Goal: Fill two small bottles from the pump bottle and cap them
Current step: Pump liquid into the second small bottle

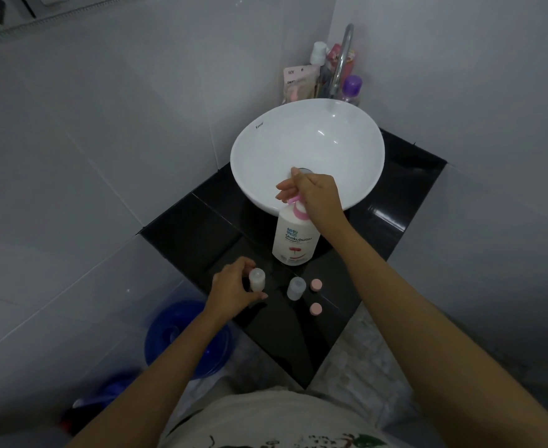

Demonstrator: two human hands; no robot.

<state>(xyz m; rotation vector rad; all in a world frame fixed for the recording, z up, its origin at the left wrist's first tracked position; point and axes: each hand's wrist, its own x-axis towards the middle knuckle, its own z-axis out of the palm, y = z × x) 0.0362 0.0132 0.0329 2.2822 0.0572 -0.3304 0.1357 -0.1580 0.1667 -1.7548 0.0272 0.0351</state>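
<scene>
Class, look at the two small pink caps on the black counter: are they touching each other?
Apart. The head view shows the far pink cap and the near pink cap with a plain strip of black counter between them.

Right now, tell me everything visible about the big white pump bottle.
The tall white plastic pump bottle stands upright on the glossy black counter, just in front of the white basin. It has a pink pump head and collar, and its label reads "Shokubutsu" above a red flower mark. The right hand rests on the pump; nothing else touches it.
</scene>
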